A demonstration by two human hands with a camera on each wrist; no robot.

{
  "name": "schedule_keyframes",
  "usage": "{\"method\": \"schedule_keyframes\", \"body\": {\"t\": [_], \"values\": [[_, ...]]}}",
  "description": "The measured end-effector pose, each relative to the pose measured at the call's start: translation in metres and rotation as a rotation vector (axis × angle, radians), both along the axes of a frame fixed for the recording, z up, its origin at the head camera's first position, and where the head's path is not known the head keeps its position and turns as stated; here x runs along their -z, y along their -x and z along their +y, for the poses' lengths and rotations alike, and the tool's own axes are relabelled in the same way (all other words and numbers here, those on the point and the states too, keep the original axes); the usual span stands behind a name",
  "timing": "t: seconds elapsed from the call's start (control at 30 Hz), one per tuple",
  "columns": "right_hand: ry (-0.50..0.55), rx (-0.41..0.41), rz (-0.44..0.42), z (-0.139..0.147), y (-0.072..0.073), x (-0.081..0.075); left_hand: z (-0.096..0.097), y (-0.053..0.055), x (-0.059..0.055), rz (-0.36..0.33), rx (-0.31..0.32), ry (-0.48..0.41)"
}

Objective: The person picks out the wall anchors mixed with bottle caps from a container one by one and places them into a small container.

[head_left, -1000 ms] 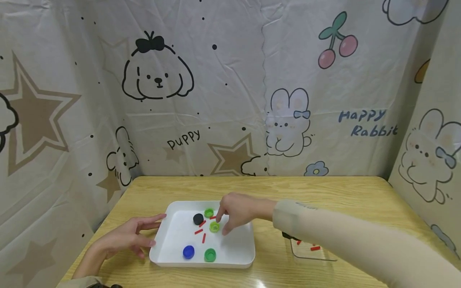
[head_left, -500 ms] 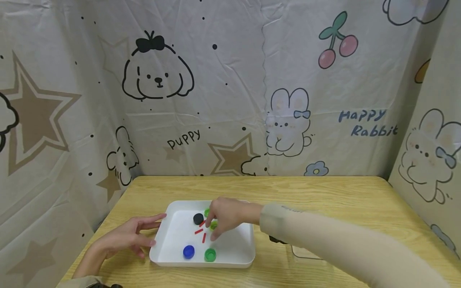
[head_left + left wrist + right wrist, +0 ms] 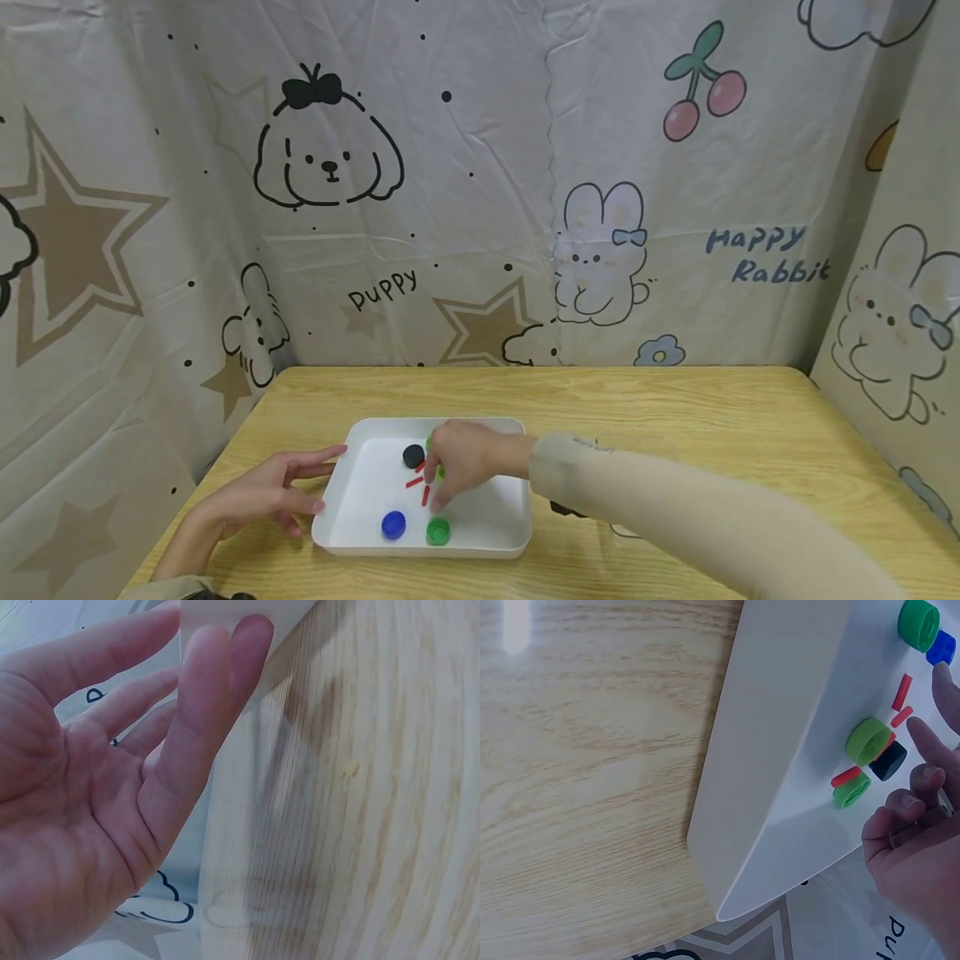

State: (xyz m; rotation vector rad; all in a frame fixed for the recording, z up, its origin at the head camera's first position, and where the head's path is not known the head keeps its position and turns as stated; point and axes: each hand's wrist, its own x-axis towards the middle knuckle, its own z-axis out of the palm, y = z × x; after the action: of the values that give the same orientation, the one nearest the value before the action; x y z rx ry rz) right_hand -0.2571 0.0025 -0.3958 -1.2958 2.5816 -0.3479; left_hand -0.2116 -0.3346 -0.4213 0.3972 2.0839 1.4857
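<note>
A white tray (image 3: pixel 341 533) sits on the table, with my left hand (image 3: pixel 258 496) at its left side, fingertips and thumb touching its wall. Over the middle of the tray, my right hand (image 3: pixel 468 454) reaches down, index finger and thumb apart and nothing between them. Below these fingertips lie short red sticks (image 3: pixel 415 482). Around them are a black cap (image 3: pixel 413 456), a blue cap (image 3: pixel 393 525) and a green cap (image 3: pixel 438 531). A yellow-green cap (image 3: pixel 868 741) and a light green cap (image 3: pixel 852 790), mostly hidden in the head view, show in the right wrist view.
Right of the tray, the edge of a clear container (image 3: pixel 626 533) shows from under my right sleeve (image 3: pixel 675 492), which hides most of it. The wooden table (image 3: pixel 675 400) meets a patterned curtain (image 3: pixel 480 208) at the back.
My right hand has moved left and slightly toward me, from the yellow-green cap to above the red sticks. My left hand and the tray stay where they were.
</note>
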Motion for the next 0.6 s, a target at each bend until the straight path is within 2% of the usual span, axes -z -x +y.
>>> {"method": "schedule_keyframes", "body": {"t": [0.27,0.6], "values": [[-0.011,0.012,0.023,-0.0053,0.0015,0.0073,-0.0003,-0.0004,0.0000,0.003,0.000,-0.006],[-0.011,0.041,-0.007,-0.0045,0.0025,0.0089,-0.0004,-0.0004,0.0007,-0.001,0.001,-0.015]]}}
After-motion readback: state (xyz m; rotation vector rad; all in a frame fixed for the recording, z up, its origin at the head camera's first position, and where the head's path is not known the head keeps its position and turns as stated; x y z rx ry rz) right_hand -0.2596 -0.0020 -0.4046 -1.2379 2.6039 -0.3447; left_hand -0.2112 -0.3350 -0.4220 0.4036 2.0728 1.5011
